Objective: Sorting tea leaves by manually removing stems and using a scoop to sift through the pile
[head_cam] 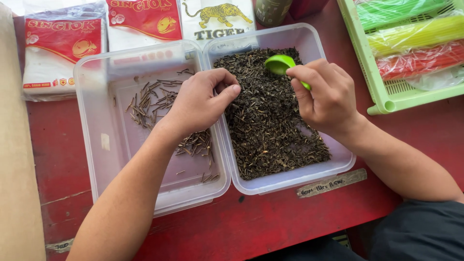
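Observation:
Two clear plastic tubs stand side by side on a red table. The right tub (309, 41) is filled with dark dried leaf bits (270, 130). The left tub (92, 121) holds a thin scatter of small brown stems (154, 99). My right hand (324, 94) grips a small green plastic scoop (279, 64), its bowl resting over the far part of the leaf pile. My left hand (200, 99) hovers over the rims where the tubs meet, thumb and fingers pinched together; whether anything is between them is hidden.
Printed white and red packets (63, 48) lie beyond the left tub. A light green basket (382, 92) with bundles of coloured plastic sits at the right. A dark can (271, 10) stands at the far edge. A tan board (17, 159) runs along the left.

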